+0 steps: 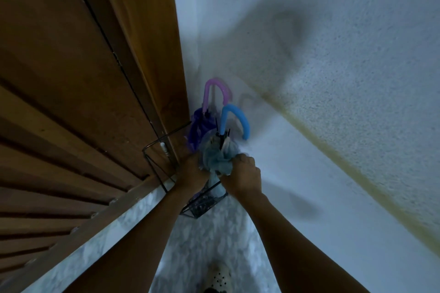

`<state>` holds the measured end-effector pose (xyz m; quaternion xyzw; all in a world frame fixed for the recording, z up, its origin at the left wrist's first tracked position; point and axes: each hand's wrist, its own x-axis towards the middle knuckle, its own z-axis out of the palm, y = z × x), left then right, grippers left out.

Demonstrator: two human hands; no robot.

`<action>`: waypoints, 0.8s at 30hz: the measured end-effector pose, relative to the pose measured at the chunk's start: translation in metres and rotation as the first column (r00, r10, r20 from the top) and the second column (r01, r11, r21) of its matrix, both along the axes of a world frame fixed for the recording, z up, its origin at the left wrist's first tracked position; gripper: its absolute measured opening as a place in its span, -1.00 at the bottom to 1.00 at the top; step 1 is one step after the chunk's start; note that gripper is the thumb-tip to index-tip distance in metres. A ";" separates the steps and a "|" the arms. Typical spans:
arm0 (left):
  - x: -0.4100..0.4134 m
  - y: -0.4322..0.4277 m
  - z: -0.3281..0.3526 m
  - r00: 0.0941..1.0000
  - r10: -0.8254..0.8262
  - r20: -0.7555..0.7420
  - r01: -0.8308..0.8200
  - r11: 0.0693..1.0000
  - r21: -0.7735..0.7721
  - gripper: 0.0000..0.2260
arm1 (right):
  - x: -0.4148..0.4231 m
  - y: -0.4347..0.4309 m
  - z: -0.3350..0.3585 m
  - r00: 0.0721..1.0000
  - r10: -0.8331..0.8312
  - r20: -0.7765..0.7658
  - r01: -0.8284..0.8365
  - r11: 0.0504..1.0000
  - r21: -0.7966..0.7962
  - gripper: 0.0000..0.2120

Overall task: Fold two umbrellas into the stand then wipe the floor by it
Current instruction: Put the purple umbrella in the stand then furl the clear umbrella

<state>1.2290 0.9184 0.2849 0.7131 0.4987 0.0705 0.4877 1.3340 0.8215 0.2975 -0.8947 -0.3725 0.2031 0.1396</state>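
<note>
A black wire stand [152, 150] sits in the corner between a wooden door and a white wall. A purple umbrella [197, 131] with a pink hooked handle stands folded in it. Beside it is a light blue umbrella [220, 152] with a blue hooked handle, its lower end down inside the stand. My left hand [190, 169] and my right hand [245, 171] both grip the bunched blue fabric, one on each side. The image is blurred by motion.
The slatted wooden door [71, 102] fills the left side. A textured white wall [333, 78] rises on the right. Pale marbled floor [202, 240] runs below the stand, and a white perforated shoe [220, 276] shows at the bottom edge.
</note>
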 end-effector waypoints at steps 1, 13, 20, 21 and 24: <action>0.000 0.002 -0.003 1.000 0.003 -0.014 -0.003 1.000 -0.012 -0.56 | -0.002 0.003 -0.003 1.000 0.004 -0.017 -0.004 0.999 -0.042 -0.48; -0.016 0.005 0.004 0.995 0.064 0.080 -0.065 0.998 0.013 -0.70 | -0.019 -0.011 0.007 0.995 -0.082 -0.059 0.091 0.982 0.167 -0.66; -0.020 0.005 -0.010 0.998 0.040 0.057 -0.035 0.996 -0.081 -0.77 | -0.026 -0.001 0.006 0.981 -0.182 -0.067 0.176 0.980 -0.092 -0.60; -0.021 0.005 -0.013 0.997 0.036 0.062 -0.028 0.992 -0.123 -0.80 | -0.024 -0.001 0.005 0.975 -0.203 -0.093 0.195 0.977 -0.080 -0.58; -0.020 0.000 -0.010 0.987 0.099 0.128 -0.063 0.964 -0.257 -0.89 | -0.022 -0.007 0.009 0.962 -0.237 -0.133 0.238 0.971 -0.004 -0.41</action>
